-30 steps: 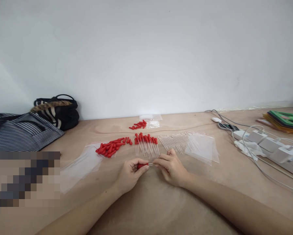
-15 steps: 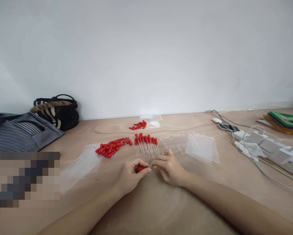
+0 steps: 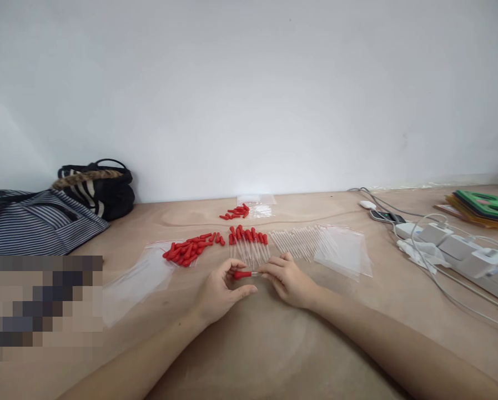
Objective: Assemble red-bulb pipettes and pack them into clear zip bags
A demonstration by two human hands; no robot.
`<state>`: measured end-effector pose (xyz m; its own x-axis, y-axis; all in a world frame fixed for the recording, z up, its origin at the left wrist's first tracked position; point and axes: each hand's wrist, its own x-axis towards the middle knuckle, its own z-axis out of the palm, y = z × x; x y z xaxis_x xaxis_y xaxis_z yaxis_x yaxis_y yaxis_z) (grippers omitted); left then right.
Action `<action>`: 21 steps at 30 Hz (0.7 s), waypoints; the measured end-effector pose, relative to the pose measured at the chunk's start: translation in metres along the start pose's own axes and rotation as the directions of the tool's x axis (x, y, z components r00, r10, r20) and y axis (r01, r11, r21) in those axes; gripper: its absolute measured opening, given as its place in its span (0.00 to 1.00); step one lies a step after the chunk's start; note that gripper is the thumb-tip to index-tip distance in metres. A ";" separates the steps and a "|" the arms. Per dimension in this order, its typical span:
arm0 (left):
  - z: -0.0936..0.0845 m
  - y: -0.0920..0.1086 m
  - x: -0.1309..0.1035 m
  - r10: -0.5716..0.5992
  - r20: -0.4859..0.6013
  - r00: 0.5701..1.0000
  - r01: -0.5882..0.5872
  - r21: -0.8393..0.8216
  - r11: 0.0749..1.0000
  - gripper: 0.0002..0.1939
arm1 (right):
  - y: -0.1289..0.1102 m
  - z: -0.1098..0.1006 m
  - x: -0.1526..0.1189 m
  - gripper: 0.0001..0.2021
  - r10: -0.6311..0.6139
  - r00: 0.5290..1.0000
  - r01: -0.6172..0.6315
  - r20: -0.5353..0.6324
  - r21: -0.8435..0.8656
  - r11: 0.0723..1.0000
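A dropper with a red rubber bulb (image 3: 242, 275) lies level between my hands, its clear tube running into my right fingers. My right hand (image 3: 288, 280) pinches that tube. Beside the bulb, my left hand (image 3: 221, 291) is open, thumb and fingers spread apart around it; whether a fingertip touches the bulb I cannot tell. Just beyond my hands lies a row of droppers with red bulbs fitted (image 3: 249, 239). A heap of loose red bulbs (image 3: 186, 251) is to the left, and bare clear tubes (image 3: 301, 243) lie side by side to the right.
Clear plastic bags (image 3: 142, 283) lie at the left, with another bag (image 3: 348, 253) at the right. Smaller red bulbs (image 3: 236, 211) and tubes sit near the wall. A power strip with white chargers (image 3: 461, 250) and cables is at far right; bags (image 3: 44, 216) stand at far left.
My left thumb and fingers have come off the red bulb and spread open. My right hand still pinches the tube, and the bulb now shows in full.
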<state>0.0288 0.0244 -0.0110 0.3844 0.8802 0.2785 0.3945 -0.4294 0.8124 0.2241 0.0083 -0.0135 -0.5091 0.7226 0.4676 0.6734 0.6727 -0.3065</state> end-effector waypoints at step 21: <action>-0.062 -0.044 0.036 0.253 -0.190 0.949 0.099 0.937 0.334 0.12 | 0.012 0.010 0.048 0.14 0.650 0.742 -0.663 -0.166 -0.329 0.672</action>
<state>-0.0270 0.0877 -0.0053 0.3053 0.7651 0.5670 0.9522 -0.2460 -0.1808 0.2022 0.0527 -0.0030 0.1490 0.9469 0.2849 0.9668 -0.0790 -0.2429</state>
